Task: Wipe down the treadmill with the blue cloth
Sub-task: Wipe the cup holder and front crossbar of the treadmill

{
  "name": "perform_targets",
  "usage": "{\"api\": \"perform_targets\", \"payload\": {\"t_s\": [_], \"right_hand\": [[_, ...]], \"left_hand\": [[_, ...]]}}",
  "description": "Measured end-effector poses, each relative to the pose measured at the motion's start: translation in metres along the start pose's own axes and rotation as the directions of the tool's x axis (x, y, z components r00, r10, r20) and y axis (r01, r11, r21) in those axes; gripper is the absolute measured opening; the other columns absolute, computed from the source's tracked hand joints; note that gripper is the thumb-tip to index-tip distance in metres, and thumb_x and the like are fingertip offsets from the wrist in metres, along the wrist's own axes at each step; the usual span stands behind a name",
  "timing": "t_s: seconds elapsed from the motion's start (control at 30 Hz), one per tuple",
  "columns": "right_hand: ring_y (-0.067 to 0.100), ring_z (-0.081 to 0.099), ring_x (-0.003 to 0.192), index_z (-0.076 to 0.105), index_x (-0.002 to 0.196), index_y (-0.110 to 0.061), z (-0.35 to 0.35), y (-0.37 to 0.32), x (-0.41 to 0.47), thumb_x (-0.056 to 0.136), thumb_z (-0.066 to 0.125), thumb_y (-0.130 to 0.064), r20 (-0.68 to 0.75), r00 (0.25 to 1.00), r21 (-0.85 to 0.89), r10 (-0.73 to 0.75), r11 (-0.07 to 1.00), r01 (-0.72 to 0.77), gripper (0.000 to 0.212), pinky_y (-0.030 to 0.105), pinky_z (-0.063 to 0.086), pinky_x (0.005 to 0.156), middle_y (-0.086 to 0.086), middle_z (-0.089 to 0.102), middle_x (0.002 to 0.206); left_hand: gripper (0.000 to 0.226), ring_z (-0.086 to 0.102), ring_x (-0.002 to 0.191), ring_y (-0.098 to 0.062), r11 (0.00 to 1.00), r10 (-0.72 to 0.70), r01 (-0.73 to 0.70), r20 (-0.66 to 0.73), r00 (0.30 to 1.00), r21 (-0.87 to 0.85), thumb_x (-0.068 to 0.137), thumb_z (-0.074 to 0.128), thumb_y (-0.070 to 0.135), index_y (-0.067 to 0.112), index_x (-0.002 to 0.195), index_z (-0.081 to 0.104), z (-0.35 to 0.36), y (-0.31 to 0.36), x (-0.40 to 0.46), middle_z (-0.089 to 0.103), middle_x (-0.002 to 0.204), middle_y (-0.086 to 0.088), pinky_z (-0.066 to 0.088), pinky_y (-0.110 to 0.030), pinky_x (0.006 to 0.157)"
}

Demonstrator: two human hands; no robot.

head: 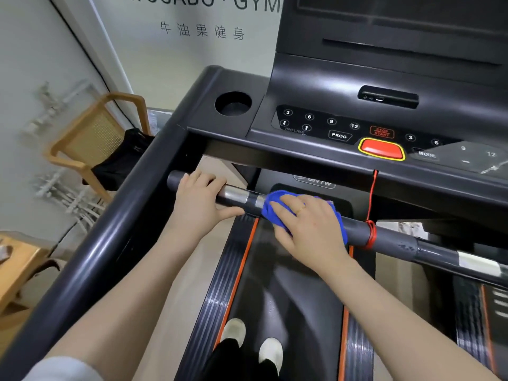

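Forearms: both reach from the bottom edge up toward the crossbar [390, 237], the landmark for all places below.
Shoes [251, 343]: two pale toes are seen on the belt [288, 292], well below the crossbar.
Left hand [199, 200]: curled over the crossbar's left end beside the metal sensor band [237, 194]; the bar is gripped, nothing else is held.
Right hand [308, 221]: laid nearly flat, fingers spread; the blue cloth [275, 207] is pressed onto the crossbar beneath it, with a ring seen on one finger.
Blue cloth: bunched around the crossbar's middle, between the sensor band and the red cord [371, 204].
Red cord: knotted round the crossbar right of the cloth, running up to the red key [382, 150] on the console [316, 92] above.
Step in hand: the crossbar is judged to be mid-wipe.
Technique: the cloth is best wrapped further round so the underside is reached; strokes should be kept long and overlapping.
Caution: the cord knot should be approached gently, lest the key be tugged.
Remaining: console, cup well [233, 103] and side rail [115, 229] appear not yet reached.
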State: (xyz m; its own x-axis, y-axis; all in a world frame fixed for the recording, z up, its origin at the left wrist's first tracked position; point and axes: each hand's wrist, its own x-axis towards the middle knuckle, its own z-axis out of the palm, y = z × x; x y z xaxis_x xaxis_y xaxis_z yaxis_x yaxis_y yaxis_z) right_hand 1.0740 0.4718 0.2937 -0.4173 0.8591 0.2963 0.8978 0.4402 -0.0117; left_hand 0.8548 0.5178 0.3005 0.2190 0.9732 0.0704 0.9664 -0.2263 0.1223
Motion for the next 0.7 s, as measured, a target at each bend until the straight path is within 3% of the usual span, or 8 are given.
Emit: {"api": "perform_targets", "payload": {"t_s": [0.1, 0.2, 0.33, 0.43, 0.5, 0.6, 0.7], "right_hand": [[0.032, 0.064, 0.08, 0.071, 0.103, -0.011, 0.004, -0.004, -0.005, 0.077, 0.049, -0.023, -0.087, 0.996, 0.02, 0.025, 1.0, -0.024, 0.036, 0.036, 0.048, 0.068, 0.007, 0.071, 0.102], [0.029, 0.065, 0.082, 0.07, 0.106, -0.01, 0.013, -0.037, 0.028, 0.075, 0.052, -0.021, -0.055, 0.998, -0.038, 0.039, 0.998, -0.041, 0.036, 0.034, 0.049, 0.07, 0.007, 0.071, 0.104], [0.03, 0.064, 0.084, 0.067, 0.107, -0.006, 0.029, -0.097, 0.085, 0.07, 0.061, -0.016, 0.063, 0.998, -0.042, 0.023, 0.999, -0.021, 0.038, 0.034, 0.05, 0.072, 0.013, 0.068, 0.11], [0.028, 0.062, 0.087, 0.064, 0.112, -0.013, 0.033, -0.127, 0.112, 0.074, 0.053, -0.021, 0.104, 0.994, -0.073, 0.038, 0.997, -0.031, 0.04, 0.034, 0.048, 0.074, 0.009, 0.066, 0.113], [0.025, 0.061, 0.081, 0.064, 0.112, -0.016, 0.035, -0.135, 0.127, 0.075, 0.058, -0.028, 0.116, 0.992, -0.092, 0.058, 0.995, -0.047, 0.04, 0.032, 0.047, 0.07, 0.007, 0.066, 0.111], [0.026, 0.06, 0.072, 0.062, 0.112, -0.016, 0.039, -0.131, 0.135, 0.079, 0.061, -0.033, 0.111, 0.994, -0.105, -0.006, 0.994, 0.018, 0.037, 0.032, 0.043, 0.062, 0.007, 0.066, 0.105], [0.027, 0.056, 0.057, 0.064, 0.094, -0.016, 0.03, -0.105, 0.121, 0.081, 0.042, -0.036, 0.081, 0.997, -0.09, 0.017, 0.996, -0.01, 0.032, 0.031, 0.038, 0.051, 0.007, 0.064, 0.079]], "left_hand": [[0.075, 0.059, 0.097, -0.028, 1.0, 0.017, -0.017, -0.019, 1.0, -0.014, 0.062, 0.049, 0.074, 0.014, 0.103, 0.066, -0.001, -0.003, -0.001, 0.066, 0.096, -0.006, 0.045, -0.045, 0.089], [0.064, 0.062, 0.095, -0.027, 0.996, 0.082, -0.082, -0.002, 0.997, -0.019, 0.065, 0.051, 0.065, 0.015, 0.102, 0.066, -0.006, -0.01, -0.001, 0.067, 0.096, -0.004, 0.044, -0.038, 0.082], [0.04, 0.056, 0.111, -0.027, 0.991, 0.105, -0.096, 0.092, 0.99, -0.097, 0.078, 0.057, 0.028, 0.015, 0.115, 0.052, -0.033, -0.036, 0.005, 0.061, 0.117, -0.005, 0.041, -0.034, 0.087], [0.062, 0.028, 0.14, -0.026, 0.99, 0.079, -0.086, 0.067, 0.995, 0.112, 0.083, 0.057, 0.021, 0.019, 0.141, 0.034, -0.047, -0.065, 0.004, 0.037, 0.148, -0.005, 0.022, -0.043, 0.111], [0.068, 0.018, 0.144, -0.025, 0.98, 0.098, -0.106, 0.054, 0.994, 0.167, 0.084, 0.058, 0.021, 0.019, 0.144, 0.028, -0.05, -0.079, 0.004, 0.03, 0.152, -0.004, 0.012, -0.045, 0.115], [0.068, 0.02, 0.143, -0.024, 0.982, 0.125, -0.144, 0.151, 0.981, 0.12, 0.085, 0.06, 0.021, 0.015, 0.144, 0.028, -0.054, -0.088, 0.011, 0.031, 0.152, -0.005, 0.017, -0.04, 0.115], [0.063, 0.018, 0.143, -0.019, 0.969, 0.168, -0.201, 0.215, 0.962, 0.142, 0.088, 0.057, 0.026, 0.018, 0.144, 0.027, -0.058, -0.088, 0.022, 0.033, 0.151, -0.005, 0.018, -0.036, 0.114]]}}
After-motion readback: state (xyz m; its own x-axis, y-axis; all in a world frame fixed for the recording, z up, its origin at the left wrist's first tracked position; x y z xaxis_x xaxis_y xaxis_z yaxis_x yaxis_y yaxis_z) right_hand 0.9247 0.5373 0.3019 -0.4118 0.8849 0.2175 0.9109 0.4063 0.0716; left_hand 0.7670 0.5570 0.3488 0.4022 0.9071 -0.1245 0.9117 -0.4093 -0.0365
